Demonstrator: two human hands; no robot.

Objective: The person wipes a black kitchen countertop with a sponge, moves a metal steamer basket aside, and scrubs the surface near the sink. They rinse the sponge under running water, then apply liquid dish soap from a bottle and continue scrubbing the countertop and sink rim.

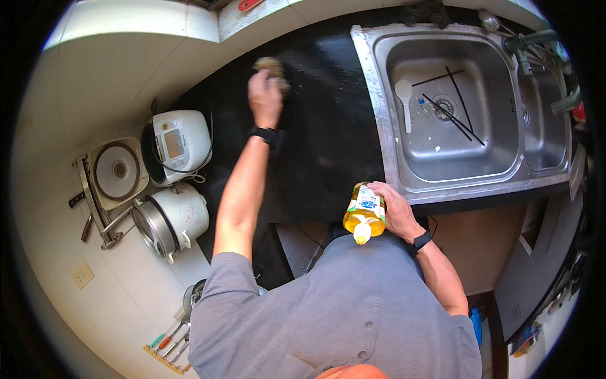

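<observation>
My left hand [266,97] reaches out over the black countertop [326,123] and presses a brownish cloth or sponge [269,65] on it near the wall; the cloth is blurred. My right hand [396,211] is around a bottle of yellow dish soap [364,213] at the counter's front edge, left of the sink. The bottle's white cap points towards my body. It bears a printed label. Both wrists wear dark bands.
A steel double sink [454,156] on the right holds a white spoon [405,104], several black chopsticks [459,99] and food scraps. A faucet [525,47] stands behind it. At the left are a white rice cooker [184,142] and a second cooker [187,211] with a floral pattern.
</observation>
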